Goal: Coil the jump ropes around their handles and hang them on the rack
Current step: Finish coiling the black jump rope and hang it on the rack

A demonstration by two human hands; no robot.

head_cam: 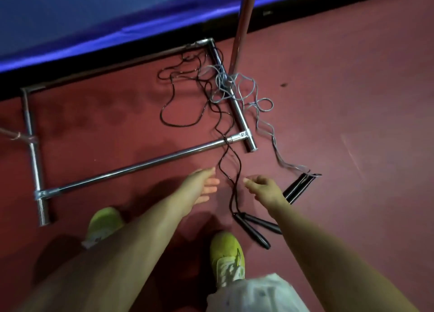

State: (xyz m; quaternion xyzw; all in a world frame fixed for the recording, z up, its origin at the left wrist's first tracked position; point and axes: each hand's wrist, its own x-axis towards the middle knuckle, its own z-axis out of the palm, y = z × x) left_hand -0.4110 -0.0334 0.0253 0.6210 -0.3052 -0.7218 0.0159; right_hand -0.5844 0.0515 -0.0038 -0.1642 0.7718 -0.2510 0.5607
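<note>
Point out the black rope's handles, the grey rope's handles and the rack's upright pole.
black rope handles [254, 229]: head view, middle of the pair on the floor.
grey rope handles [296, 189]: head view, middle of the striped pair.
upright pole [242, 27]: head view, mid shaft.

Upright pole cut off at top edge; grey rope's handles partly hidden behind right hand; tangled ropes' crossings indistinct.

Dark red floor meets blue mat.
</note>
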